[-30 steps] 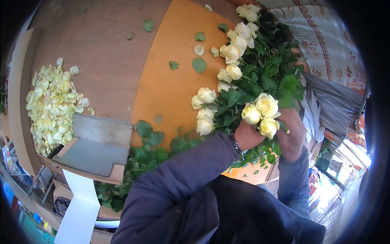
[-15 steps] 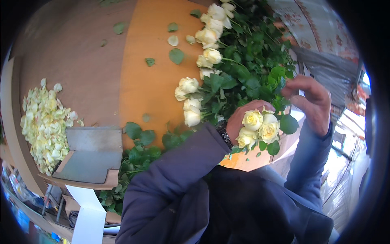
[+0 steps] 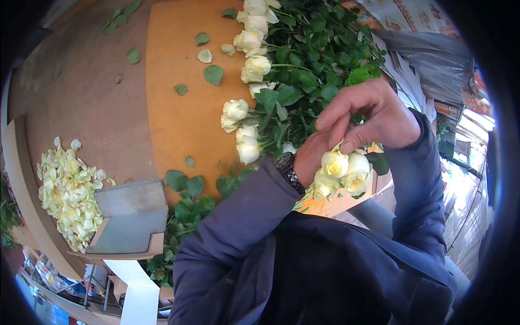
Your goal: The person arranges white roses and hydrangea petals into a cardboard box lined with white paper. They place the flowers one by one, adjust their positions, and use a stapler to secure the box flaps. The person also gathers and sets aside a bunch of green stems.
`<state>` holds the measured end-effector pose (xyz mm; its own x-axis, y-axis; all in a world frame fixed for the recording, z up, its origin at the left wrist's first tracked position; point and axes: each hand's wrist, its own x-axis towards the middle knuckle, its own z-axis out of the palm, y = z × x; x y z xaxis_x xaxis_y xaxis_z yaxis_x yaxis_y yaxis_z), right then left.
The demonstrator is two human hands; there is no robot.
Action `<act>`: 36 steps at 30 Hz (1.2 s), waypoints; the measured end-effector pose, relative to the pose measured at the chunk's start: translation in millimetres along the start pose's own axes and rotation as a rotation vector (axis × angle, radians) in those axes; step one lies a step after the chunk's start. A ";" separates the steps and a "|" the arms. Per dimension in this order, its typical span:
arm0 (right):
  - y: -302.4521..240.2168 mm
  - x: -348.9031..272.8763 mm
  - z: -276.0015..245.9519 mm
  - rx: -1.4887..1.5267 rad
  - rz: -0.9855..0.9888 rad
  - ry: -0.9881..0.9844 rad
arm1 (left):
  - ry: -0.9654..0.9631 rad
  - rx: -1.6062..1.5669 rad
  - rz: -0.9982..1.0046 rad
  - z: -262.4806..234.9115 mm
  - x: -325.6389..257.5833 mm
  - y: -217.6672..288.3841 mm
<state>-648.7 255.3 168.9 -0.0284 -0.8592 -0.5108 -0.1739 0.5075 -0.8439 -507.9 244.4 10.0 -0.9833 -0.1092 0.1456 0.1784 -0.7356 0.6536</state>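
My left hand (image 3: 312, 155), with a watch (image 3: 288, 169) on its wrist, is closed around a small bunch of white roses (image 3: 346, 172). Their cream-yellow heads face toward me, and the stems are mostly hidden behind the hand. From the right, my right hand (image 3: 374, 115) reaches over the bunch. Its thumb and fingers pinch together at the top edge of one bloom, on what looks like an outer petal (image 3: 338, 146). Just beyond both hands lies a long pile of white roses (image 3: 248, 69), heads to the left, with leafy green stems (image 3: 306, 59) to the right.
Loose leaves (image 3: 213, 75) and stray petals (image 3: 205, 56) dot the orange board (image 3: 179, 119). A heap of pale petals (image 3: 67, 195) lies at the left beside a grey metal plate (image 3: 132, 203) and a cardboard edge (image 3: 32, 184). More green foliage (image 3: 184, 208) sits by my left sleeve.
My right hand has moved left and down from the leaves behind the bunch to the rose heads, where its fingers have closed. The view has shifted slightly; the left hand still holds the roses.
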 end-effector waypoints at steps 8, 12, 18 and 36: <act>17.0 8.1 5.7 0.092 0.304 0.075 | -0.207 0.147 0.085 -0.9 2.2 0.6; 27.6 -14.8 -23.2 0.061 0.154 0.435 | -0.013 0.351 0.400 -2.5 -1.6 -2.8; 55.0 -117.4 -89.8 -0.105 -0.157 0.551 | 0.087 -0.769 0.067 -28.8 -0.6 -44.0; 145.9 124.0 -162.2 -0.709 0.033 0.504 | -0.127 -1.579 0.035 -55.3 -13.6 -86.8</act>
<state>-837.2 212.2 9.0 -0.4477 -0.8560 -0.2586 -0.7324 0.5169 -0.4432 -511.9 272.7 -89.7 -0.9560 -0.1459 0.2547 -0.0946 -0.6682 -0.7379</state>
